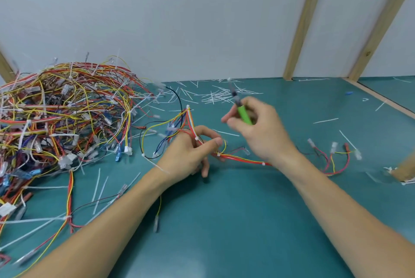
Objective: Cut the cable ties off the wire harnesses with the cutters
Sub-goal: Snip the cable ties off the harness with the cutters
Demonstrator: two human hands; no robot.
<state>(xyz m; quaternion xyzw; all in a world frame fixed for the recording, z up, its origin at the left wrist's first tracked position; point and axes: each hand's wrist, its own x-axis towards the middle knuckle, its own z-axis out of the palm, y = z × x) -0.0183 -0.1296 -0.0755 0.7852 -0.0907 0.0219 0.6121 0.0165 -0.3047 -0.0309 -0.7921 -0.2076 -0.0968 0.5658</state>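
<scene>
My left hand pinches a wire harness of red, yellow and orange wires between thumb and fingers, just above the green mat. A white cable tie sits on the bundle by my index finger. The harness runs right under my right wrist to connectors near the right edge. My right hand grips the cutters by their green handles, above and right of the left hand. The blurred tip of the cutters points up and away from the wires.
A big tangled pile of harnesses fills the left of the mat. Cut white tie pieces lie scattered along the back wall and beside the pile. Wooden posts stand at the back right.
</scene>
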